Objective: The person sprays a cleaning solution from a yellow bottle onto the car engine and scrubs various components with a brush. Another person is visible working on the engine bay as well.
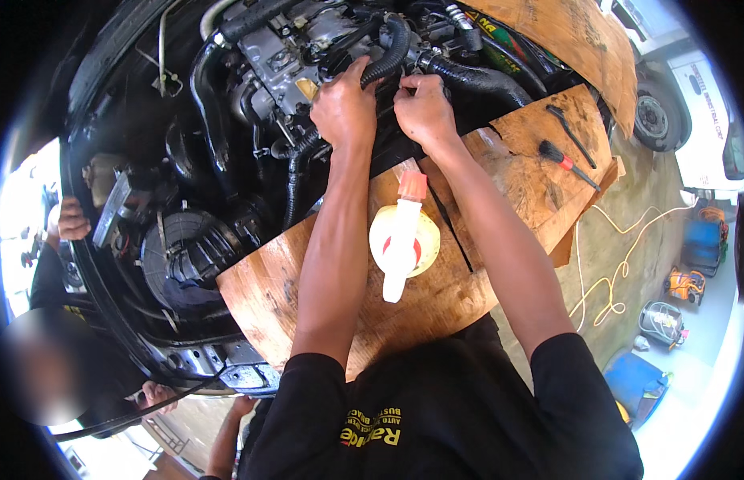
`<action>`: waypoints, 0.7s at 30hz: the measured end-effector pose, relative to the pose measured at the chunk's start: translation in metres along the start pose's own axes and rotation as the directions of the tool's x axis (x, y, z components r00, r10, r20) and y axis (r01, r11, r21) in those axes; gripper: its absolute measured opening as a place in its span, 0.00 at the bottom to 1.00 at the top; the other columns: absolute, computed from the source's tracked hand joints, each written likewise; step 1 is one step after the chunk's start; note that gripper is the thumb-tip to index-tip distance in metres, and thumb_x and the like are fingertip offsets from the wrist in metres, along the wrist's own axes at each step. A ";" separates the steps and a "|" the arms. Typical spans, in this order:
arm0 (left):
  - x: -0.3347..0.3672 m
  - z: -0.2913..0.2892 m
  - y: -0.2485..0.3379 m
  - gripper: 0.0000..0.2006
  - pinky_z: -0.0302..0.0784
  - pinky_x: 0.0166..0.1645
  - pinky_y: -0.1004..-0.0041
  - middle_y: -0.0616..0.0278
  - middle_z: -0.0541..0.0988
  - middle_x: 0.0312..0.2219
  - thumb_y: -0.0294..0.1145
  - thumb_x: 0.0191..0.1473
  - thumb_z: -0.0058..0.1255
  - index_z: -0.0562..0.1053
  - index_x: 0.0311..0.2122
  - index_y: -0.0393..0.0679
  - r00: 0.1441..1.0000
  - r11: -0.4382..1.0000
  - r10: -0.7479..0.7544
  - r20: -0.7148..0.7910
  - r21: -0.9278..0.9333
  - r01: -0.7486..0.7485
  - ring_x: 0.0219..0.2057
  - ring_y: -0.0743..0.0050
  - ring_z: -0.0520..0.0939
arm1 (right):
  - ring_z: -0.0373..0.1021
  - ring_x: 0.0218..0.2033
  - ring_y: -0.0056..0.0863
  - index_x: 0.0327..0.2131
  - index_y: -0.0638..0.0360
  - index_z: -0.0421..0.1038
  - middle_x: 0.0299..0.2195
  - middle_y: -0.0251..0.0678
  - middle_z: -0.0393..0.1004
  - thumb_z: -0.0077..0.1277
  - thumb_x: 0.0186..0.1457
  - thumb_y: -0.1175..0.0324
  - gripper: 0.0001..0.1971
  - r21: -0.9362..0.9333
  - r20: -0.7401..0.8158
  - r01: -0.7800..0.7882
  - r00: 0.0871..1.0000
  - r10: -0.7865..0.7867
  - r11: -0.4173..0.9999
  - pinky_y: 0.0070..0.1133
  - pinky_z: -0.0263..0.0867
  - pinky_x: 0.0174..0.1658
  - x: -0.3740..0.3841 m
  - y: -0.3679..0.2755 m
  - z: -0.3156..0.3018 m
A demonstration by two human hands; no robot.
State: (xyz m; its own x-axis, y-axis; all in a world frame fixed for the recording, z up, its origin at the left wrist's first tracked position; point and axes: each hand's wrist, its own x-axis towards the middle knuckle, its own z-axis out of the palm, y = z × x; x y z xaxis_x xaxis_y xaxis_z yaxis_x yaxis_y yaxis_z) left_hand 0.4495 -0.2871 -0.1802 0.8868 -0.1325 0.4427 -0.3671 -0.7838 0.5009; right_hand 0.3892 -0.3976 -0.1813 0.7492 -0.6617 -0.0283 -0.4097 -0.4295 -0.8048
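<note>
In the engine bay, my left hand (345,104) is closed against the lower end of a black corrugated hose (396,50); its fingertips are partly hidden behind the hose. Just to its right, my right hand (424,112) has its fingers bent together in a pinch, and whatever is between them is hidden. A smooth black hose (484,83) runs off to the right of that hand. Left of my hands lies the grey metal engine (280,60), with a small tan patch on it.
Stained cardboard (260,300) covers the car's edge below my arms. On it stand a spray bottle (400,240) with a white and orange head, a red-banded brush (565,162) and a black tool (572,136). A co-worker's hand (73,220) rests at the left edge.
</note>
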 end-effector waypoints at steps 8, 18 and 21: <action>0.000 -0.001 -0.005 0.20 0.86 0.39 0.55 0.59 0.89 0.35 0.44 0.48 0.74 0.86 0.49 0.64 0.998 1.000 -0.024 -0.055 -0.009 0.023 0.35 0.48 0.90 | 0.77 0.54 0.58 0.51 0.62 0.78 0.51 0.58 0.80 0.54 0.63 0.61 0.18 0.007 0.001 -0.036 0.999 0.036 0.999 0.41 0.71 0.60 -0.016 -0.025 0.003; 0.002 -0.001 -0.003 0.21 0.87 0.39 0.55 0.57 0.89 0.33 0.48 0.46 0.76 0.87 0.48 0.66 0.997 0.997 -0.060 -0.045 0.052 0.062 0.33 0.49 0.91 | 0.78 0.50 0.60 0.49 0.63 0.78 0.45 0.60 0.82 0.52 0.63 0.64 0.16 -0.114 0.006 0.089 0.996 -0.089 0.990 0.45 0.75 0.54 -0.033 -0.020 0.010; 0.003 -0.002 -0.001 0.20 0.87 0.40 0.54 0.59 0.90 0.34 0.45 0.48 0.75 0.87 0.49 0.66 0.997 0.996 -0.073 -0.019 0.057 0.073 0.34 0.49 0.91 | 0.78 0.50 0.61 0.51 0.62 0.76 0.45 0.60 0.82 0.51 0.64 0.63 0.17 -0.163 0.100 0.116 0.990 -0.101 0.980 0.47 0.74 0.54 -0.025 -0.022 0.004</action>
State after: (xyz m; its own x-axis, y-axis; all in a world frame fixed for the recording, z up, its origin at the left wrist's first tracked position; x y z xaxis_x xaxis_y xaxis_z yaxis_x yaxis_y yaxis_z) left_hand 0.4518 -0.2859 -0.1778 0.9058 -0.0640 0.4189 -0.2843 -0.8248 0.4887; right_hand 0.3813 -0.3688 -0.1655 0.8349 -0.5504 -0.0060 -0.3992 -0.5980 -0.6950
